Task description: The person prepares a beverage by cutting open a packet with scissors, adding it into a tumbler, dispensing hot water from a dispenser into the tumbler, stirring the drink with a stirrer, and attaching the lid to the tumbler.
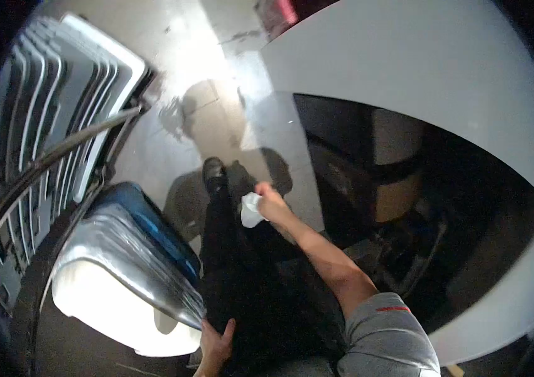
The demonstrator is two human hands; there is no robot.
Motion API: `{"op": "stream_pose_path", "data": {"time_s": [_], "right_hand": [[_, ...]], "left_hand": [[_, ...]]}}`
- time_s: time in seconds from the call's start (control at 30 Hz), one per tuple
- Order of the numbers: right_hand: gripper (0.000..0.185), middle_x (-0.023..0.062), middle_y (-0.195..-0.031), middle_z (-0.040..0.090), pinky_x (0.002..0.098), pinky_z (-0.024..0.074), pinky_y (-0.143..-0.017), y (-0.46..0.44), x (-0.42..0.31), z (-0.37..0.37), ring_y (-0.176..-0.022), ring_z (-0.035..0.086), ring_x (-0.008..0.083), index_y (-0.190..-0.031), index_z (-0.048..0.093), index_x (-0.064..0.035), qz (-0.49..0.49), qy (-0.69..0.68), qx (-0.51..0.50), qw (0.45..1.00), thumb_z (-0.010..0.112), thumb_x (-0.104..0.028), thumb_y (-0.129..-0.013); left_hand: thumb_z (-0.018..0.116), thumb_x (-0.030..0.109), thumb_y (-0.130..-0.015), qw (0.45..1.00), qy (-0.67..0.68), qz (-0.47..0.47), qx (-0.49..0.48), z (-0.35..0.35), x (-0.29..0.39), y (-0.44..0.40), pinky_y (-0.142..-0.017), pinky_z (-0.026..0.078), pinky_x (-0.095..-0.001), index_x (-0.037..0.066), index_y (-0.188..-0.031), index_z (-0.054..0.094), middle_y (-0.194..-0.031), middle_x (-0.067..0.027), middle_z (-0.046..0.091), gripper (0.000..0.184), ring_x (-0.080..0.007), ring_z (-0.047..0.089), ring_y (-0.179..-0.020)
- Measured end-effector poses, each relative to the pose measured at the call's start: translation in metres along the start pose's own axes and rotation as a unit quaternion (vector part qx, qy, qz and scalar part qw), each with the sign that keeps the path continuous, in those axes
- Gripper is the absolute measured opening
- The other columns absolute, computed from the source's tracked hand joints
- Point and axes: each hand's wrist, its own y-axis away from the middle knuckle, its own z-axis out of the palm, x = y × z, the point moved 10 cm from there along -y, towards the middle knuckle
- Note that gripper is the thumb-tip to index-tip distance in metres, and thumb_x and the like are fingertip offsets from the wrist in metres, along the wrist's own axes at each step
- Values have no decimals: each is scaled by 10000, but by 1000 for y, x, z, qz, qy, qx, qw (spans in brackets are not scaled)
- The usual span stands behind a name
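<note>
My right hand (270, 202) is closed round a crumpled white cloth or paper (252, 210), held in front of my dark trousers above the floor. Low in view, my left hand (215, 344) has its thumb and fingers apart. Its fingertips are at the lower corner of a curved item wrapped in shiny clear plastic (135, 251); I cannot tell whether they touch it. A bright white curved piece (110, 308) lies against the wrapped item on one side, and a blue piece (157, 220) on the other.
At left, several white and grey panels (100, 56) stand upright in a row behind a dark curved bar (59, 151). A large white curved body (405, 50) with a dark glass area (367, 163) fills the right side. Light and shadows fall across the tiled floor (147, 151).
</note>
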Motion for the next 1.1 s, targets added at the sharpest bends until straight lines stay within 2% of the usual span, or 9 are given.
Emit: {"op": "stream_pose_path", "data": {"time_s": [0.17,0.23,0.37,0.43,0.67,0.77,0.8,0.97,1.1], "right_hand": [[192,88,-921,586,361,476,-754,131,51,-218,-846,552,178,-986,565,-20,70,-197,230,950,448,-33,-834],[178,27,-745,559,291,449,-613,142,145,-247,-663,530,152,-1010,560,-58,152,-458,238,843,511,-100,-844],[345,72,-974,557,351,438,-817,165,176,-362,-899,531,203,-1117,544,-61,68,308,435,844,455,-346,-945],[365,98,-1056,549,364,430,-863,140,185,-345,-969,532,224,-1159,533,-60,37,542,359,758,451,-337,-935],[459,198,-1199,566,418,456,-885,105,203,-271,-988,592,329,-1270,503,-47,158,269,176,934,467,-101,-816],[449,170,-1126,608,464,469,-842,198,101,-239,-902,617,373,-1199,566,-72,54,155,309,937,515,-80,-753],[392,144,-1082,610,518,453,-821,240,56,-234,-937,604,348,-1127,601,-87,199,162,199,946,530,-93,-741],[372,99,-1181,594,593,314,-950,378,17,-116,-1145,524,298,-1153,621,-214,119,35,2,992,524,-200,-795],[371,105,-1203,590,570,323,-964,513,27,-123,-1163,523,304,-1172,615,-228,205,-98,67,972,513,-217,-816]], "left_hand": [[595,526,-816,998,-13,59,26,4,-11,-4,-1018,352,-447,-164,-1310,299,-1278,-366,425,899,-468,432,-1200],[593,536,-812,996,0,83,40,6,-6,-3,-1017,354,-443,-167,-1305,309,-1275,-373,426,905,-467,434,-1200],[595,535,-809,996,-46,59,53,-7,6,9,-1011,358,-444,-147,-1312,319,-1274,-366,438,891,-462,442,-1195],[594,531,-810,993,-63,75,70,-12,11,10,-1009,358,-447,-136,-1323,315,-1276,-358,441,887,-462,445,-1192],[577,535,-816,983,-131,130,-1,-28,42,29,-1023,347,-446,-97,-1352,315,-1308,-338,425,869,-445,424,-1224],[567,552,-817,969,-210,128,0,-45,65,48,-1058,277,-500,-61,-1372,312,-1332,-312,420,866,-428,403,-1255],[563,558,-818,959,-243,144,16,-48,86,65,-1067,246,-523,-50,-1380,309,-1341,-299,420,866,-422,396,-1265],[548,522,-844,892,-346,275,96,-65,198,138,-1085,157,-565,3,-1386,335,-1360,-221,445,780,-378,394,-1284],[569,391,-864,812,-451,346,135,-56,281,188,-1100,160,-531,30,-1380,353,-1341,-184,467,665,-356,411,-1269]]}}
